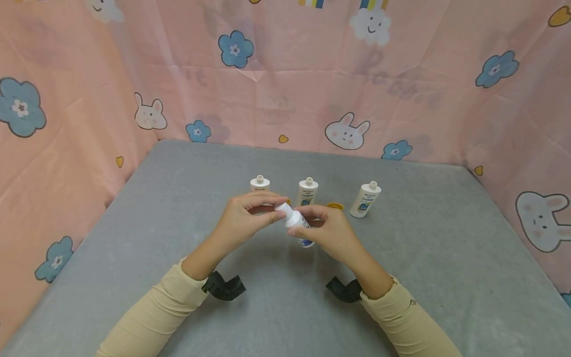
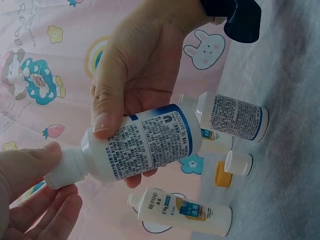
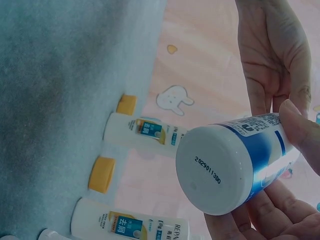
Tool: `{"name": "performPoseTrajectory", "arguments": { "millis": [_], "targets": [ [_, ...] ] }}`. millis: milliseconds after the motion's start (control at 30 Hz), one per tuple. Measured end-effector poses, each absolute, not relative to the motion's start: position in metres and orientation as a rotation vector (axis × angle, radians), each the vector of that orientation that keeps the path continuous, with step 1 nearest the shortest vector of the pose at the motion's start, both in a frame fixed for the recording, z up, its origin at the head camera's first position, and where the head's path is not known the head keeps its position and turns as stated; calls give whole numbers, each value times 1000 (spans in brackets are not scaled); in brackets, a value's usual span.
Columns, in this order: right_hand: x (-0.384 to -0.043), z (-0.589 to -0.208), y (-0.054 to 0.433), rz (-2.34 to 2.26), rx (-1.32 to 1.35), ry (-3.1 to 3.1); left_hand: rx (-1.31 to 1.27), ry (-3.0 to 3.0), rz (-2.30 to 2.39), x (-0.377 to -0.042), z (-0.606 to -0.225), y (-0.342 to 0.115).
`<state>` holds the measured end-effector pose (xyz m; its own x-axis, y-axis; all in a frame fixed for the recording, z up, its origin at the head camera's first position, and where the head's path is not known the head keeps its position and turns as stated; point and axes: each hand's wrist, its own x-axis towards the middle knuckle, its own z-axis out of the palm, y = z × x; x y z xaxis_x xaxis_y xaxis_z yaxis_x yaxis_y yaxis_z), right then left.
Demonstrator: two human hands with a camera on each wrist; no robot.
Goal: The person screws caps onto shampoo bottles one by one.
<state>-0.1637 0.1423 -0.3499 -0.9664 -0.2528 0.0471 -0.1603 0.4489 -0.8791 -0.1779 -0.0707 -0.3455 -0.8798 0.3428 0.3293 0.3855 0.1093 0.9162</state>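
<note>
Both hands hold a small white bottle (image 1: 298,221) with a blue label, tilted above the grey table. Thumb and fingers of my left hand (image 1: 252,213) pinch its white cap (image 2: 66,167) at the upper end. My right hand (image 1: 332,232) grips the bottle's body from the side, thumb across the printed label. The bottle's round base (image 3: 215,170), stamped with a number, faces the right wrist camera. Behind the hands, a left bottle (image 1: 260,184), a middle bottle (image 1: 309,191) and a right bottle (image 1: 366,199) stand upright without caps.
A yellow cap (image 1: 335,206) lies between the middle and right bottles. In the left wrist view a second blue-labelled bottle (image 2: 235,115) stands near a loose white cap (image 2: 239,163). Pink patterned cloth (image 1: 276,94) surrounds the table (image 1: 134,238) at the back and sides.
</note>
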Motion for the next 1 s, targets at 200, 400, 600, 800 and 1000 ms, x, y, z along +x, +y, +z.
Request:
{"name": "performPoseTrajectory", "arguments": {
  "millis": [200, 400, 600, 800, 1000],
  "targets": [
    [-164, -350, 143, -1558, -371, 2600, -737, -2337, -1946, -177, -346, -70],
    [-164, -350, 144, -1533, -357, 2615, -757, -2336, -1954, -178, -346, -70],
    [-164, -350, 143, -1546, -338, 2600, -638, -2397, -1999, -178, -343, -71],
    [-164, -349, 143, -1557, -349, 2595, -539, -2449, -1973, -178, -343, -70],
    [-165, -350, 143, -1549, -360, 2603, -543, -2468, -1965, -178, -344, -70]
  ]
}}
